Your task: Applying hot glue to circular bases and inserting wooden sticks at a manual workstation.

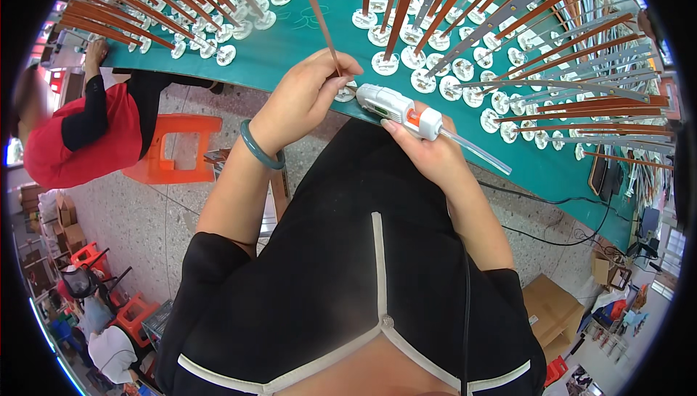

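At the far left of the frame a co-worker in a red top (80, 142) bent over the green table (305, 40), one dark-sleeved arm resting on its edge. Just right of that person an orange plastic stool (170, 148) stood on the speckled floor (138, 214).

Near the centre, slightly left, the person's left hand (305, 98) was closed in a pinch around a thin brown strip (319, 18), which ran up and to the left toward the top edge of the frame. A green bangle (260, 148) circled that wrist. The strip's lower end met a small white round base (347, 93) just at the table's near edge, partly hidden by the fingers.

Just right of centre, the right hand (428, 153) was wrapped around a white glue gun with an orange trigger (399, 111), its tip pointing left toward the round base and nearly touching it. A clear glue stick (475, 150) jutted out of the gun's rear, toward the lower right.

Across the upper right of the frame, many more brown and grey strips on white bases (508, 55) stood in rows on the table, fanning outward. In the lower right a cardboard box (552, 309) sat on the floor.
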A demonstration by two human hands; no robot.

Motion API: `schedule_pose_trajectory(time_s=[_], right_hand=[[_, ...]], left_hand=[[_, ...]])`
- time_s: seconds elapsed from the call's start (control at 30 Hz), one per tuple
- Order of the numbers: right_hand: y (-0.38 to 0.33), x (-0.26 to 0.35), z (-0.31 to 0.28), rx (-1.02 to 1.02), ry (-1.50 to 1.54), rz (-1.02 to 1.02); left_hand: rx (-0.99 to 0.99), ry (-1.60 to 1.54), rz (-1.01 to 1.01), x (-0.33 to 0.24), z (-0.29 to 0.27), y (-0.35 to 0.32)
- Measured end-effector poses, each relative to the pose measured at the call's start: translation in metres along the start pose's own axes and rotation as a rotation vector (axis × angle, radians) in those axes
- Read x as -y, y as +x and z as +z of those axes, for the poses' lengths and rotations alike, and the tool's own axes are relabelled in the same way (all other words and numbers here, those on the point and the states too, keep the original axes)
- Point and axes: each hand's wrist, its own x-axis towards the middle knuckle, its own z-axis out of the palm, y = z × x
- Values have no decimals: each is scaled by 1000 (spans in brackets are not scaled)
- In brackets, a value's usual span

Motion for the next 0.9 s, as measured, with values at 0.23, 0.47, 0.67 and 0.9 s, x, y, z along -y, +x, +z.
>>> schedule_pose_trajectory(time_s=[0.23, 0.47, 0.67, 0.9], right_hand=[[-2, 2, -1, 10, 5, 0], [-2, 0, -1, -1, -23, -29], [-3, -3, -2, -9, -32, -50], [-5, -5, -2, -9, -39, -51]], left_hand=[[-2, 3, -7, 1, 1, -1], [-2, 18, -24, -1, 1, 0], [-16, 10, -67, -2, 3, 0], [-22, 4, -85, -2, 2, -2]])
